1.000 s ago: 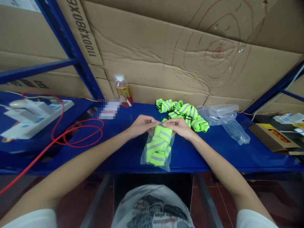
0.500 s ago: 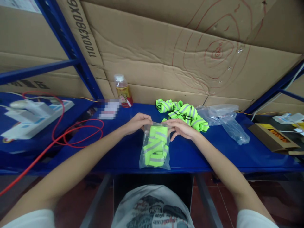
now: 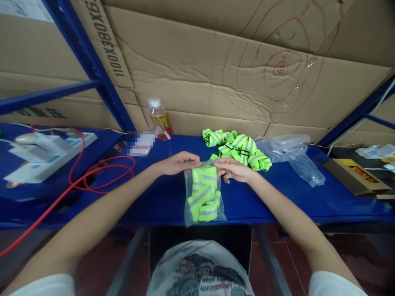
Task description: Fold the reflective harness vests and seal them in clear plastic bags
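A clear plastic bag [image 3: 189, 205] hangs at the front of the blue table, with a folded neon-green reflective strap [image 3: 204, 193] inside it. My left hand [image 3: 180, 163] pinches the top left corner of the bag between thumb and fingers. At the top right corner, my right hand [image 3: 235, 169] grips the bag's edge the same way, some of its fingers curled behind. Beyond my right hand lies a heap of more neon-green reflective straps [image 3: 243, 148] with grey stripes and black parts.
Crumpled clear plastic bags [image 3: 290, 154] lie right of the heap. A bottle [image 3: 160, 119] stands against the cardboard at the back. Left are a red cable [image 3: 108, 158] and a white power strip [image 3: 49, 158]; an open cardboard box [image 3: 358, 176] sits at right.
The bag has shifted slightly down and tilted a little, its lower end swinging right. My left hand has lowered slightly and its fingers lie straighter along the bag's top edge.
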